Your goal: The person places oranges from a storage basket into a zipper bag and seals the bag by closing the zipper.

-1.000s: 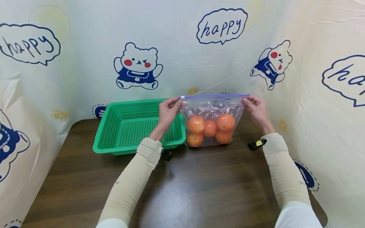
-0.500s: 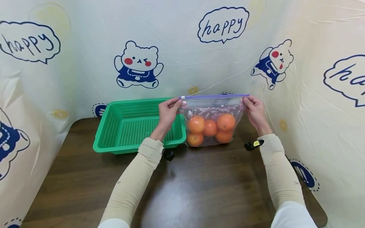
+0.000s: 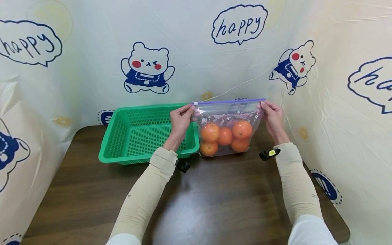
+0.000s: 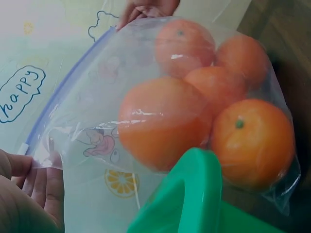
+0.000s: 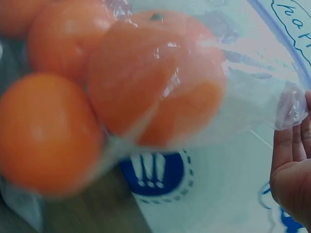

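A clear zip bag (image 3: pixel 226 114) with a purple top seam stands upright on the table, several oranges (image 3: pixel 225 136) inside it. My left hand (image 3: pixel 180 124) pinches its top left corner, right by the white slider (image 3: pixel 195 103). At the opposite top corner my right hand (image 3: pixel 273 119) pinches the plastic between thumb and fingers. The top edge is stretched straight between both hands. In the left wrist view the oranges (image 4: pixel 165 124) lie against the clear film, and the left thumb and fingers hold the corner next to the slider (image 4: pixel 23 149).
A green plastic basket (image 3: pixel 105 146) with slotted walls stands left of the bag, close beside it, partly behind my left hand. Brown wooden table (image 3: pixel 214 190) lies in front. A printed cloth (image 3: pixel 196 44) hangs behind and at both sides.
My right hand has shifted slightly left and the right end of the seam is a little higher. My left hand keeps its pinch at the slider corner.
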`<state>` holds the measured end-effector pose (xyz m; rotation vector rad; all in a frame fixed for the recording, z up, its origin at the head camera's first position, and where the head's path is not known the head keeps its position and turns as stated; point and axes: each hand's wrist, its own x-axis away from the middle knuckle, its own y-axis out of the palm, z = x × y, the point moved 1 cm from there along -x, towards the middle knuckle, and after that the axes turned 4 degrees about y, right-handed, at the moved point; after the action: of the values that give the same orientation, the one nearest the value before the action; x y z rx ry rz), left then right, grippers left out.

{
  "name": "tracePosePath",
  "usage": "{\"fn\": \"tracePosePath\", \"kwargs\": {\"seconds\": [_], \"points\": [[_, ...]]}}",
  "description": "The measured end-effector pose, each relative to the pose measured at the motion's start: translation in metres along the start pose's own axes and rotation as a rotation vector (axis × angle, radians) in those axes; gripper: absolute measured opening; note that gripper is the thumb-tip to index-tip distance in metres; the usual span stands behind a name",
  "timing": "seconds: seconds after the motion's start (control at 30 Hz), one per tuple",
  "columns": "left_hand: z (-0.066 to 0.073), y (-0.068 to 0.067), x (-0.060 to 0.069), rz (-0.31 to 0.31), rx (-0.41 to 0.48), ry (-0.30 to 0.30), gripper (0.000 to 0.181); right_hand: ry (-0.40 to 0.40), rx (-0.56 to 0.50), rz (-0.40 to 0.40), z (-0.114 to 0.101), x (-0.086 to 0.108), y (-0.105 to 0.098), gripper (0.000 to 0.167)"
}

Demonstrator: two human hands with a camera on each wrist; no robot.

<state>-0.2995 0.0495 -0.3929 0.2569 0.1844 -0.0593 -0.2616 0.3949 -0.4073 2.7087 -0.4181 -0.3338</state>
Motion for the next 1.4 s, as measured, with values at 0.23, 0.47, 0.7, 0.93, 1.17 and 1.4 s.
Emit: {"fn": "tracePosePath", "kwargs": {"seconds": [0.23,0.47,0.7,0.93,1.17,1.4], "points": [[0.002,0.0,0.001,-0.022,0.014,0.041,0.027,-0.179,0.64,-0.074,-0.032,0.004,0.021,0.039],[0.005,-0.001,0.003,-0.051,-0.002,0.078,0.026,-0.508,1.175,-0.467,-0.051,0.009,0.087,0.065],[0.008,-0.001,0.007,-0.098,-0.003,0.113,0.026,-0.477,1.246,-0.672,-0.046,0.004,0.118,0.031],[0.011,-0.005,0.013,-0.098,0.02,0.132,0.025,-0.455,1.128,-0.655,-0.044,0.004,0.12,0.011],[0.008,-0.005,0.018,-0.12,0.028,0.166,0.027,-0.441,1.065,-0.64,-0.048,0.006,0.116,0.009],[0.001,-0.006,0.018,-0.199,-0.049,0.136,0.029,-0.399,1.072,-0.63,-0.049,0.009,0.115,0.009]]}}
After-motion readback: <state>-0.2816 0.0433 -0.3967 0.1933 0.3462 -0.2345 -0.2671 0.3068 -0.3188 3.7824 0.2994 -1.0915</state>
